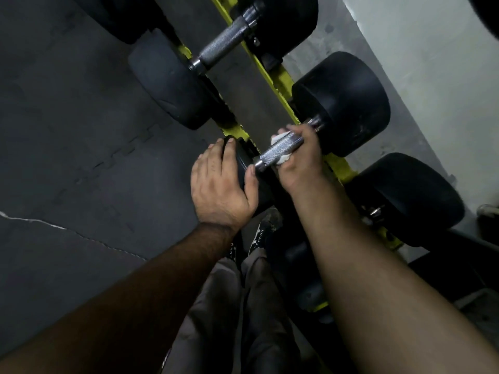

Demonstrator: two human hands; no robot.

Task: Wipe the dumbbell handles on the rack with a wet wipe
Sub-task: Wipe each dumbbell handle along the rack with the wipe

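Right hand [297,160] clamping white wet wipe [278,149] under knurled steel dumbbell handle [280,148]; left hand [221,184], 9 o'clock, flat on black rubber head [251,171]. Risk: wipe bunching, missing topside.

Dark rubber floor mats [67,117], pale wall [418,63], grey trousers [216,306], patterned shoes [259,236].

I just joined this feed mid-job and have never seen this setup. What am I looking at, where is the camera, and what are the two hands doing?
There is no machine here: a person wears one camera on the head, looking down past both arms. The yellow rack carries black dumbbells. The right hand is wrapped round the knurled metal handle of the nearest one, with a white wet wipe between fingers and handle. The left hand rests on that dumbbell's near weight, seemingly to steady it. Another dumbbell's handle lies further along, untouched.
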